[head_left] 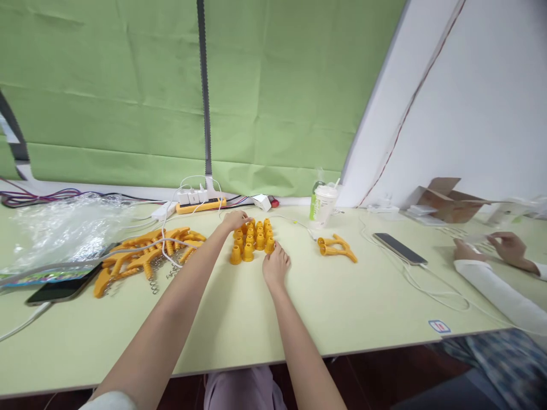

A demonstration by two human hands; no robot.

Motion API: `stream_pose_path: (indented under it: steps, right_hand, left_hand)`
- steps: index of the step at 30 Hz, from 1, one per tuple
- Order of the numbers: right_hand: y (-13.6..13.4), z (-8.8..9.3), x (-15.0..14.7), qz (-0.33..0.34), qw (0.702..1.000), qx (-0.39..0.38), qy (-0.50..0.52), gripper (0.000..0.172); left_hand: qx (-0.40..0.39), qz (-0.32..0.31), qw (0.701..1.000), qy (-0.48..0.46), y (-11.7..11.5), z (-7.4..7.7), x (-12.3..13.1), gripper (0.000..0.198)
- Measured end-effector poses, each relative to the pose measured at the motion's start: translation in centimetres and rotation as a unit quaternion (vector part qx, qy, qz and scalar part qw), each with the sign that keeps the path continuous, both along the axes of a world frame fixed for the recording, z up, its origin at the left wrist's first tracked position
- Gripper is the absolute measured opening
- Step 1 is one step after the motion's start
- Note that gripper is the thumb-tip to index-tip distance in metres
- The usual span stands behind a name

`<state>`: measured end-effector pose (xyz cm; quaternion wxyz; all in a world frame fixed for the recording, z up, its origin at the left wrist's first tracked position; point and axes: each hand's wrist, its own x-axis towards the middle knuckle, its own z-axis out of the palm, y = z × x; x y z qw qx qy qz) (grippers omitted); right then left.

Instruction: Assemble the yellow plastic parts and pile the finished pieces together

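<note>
Rows of small yellow plastic caps (pixel 248 252), flared at the base, stand upright close together on the table. At the back left of this group is my left hand (pixel 236 220), its fingers bent down around a cap that they partly hide. My right hand (pixel 276 266) rests on the table at the group's right side. Its curled fingers meet the front right cap (pixel 269 245); the grip is partly hidden. Left of my left arm lies a pile of yellow corkscrews (pixel 147 256) with metal spirals. A yellow forked piece (pixel 339 249) lies to the right.
A power strip (pixel 200 205) with cables runs along the back. Clear plastic bags (pixel 64 228) and a phone (pixel 64 287) lie left. A drink cup (pixel 325 206), another phone (pixel 399 249) and a cardboard box (pixel 453 200) are right, near a co-worker's hands (pixel 508 249).
</note>
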<state>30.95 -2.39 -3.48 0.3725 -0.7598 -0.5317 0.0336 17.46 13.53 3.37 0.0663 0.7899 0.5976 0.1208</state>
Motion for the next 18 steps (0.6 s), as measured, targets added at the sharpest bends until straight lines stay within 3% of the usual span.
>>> stream_pose_path:
  steps: [7,12,18]
  right_hand:
    - [0.0,0.1,0.0,0.001,1.000,-0.002,0.013,0.048]
    - [-0.1,0.1,0.0,0.004,1.000,0.003,0.012,0.049]
    - [-0.1,0.2,0.0,0.003,1.000,-0.008,0.015,0.049]
  left_hand:
    - [-0.003,0.006,0.999,0.033,-1.1,1.2,1.4,0.056]
    - [0.001,0.032,0.999,0.025,-1.5,1.1,2.2,0.063]
    - [0.098,0.046,0.994,-0.001,-2.0,0.7,2.5,0.058]
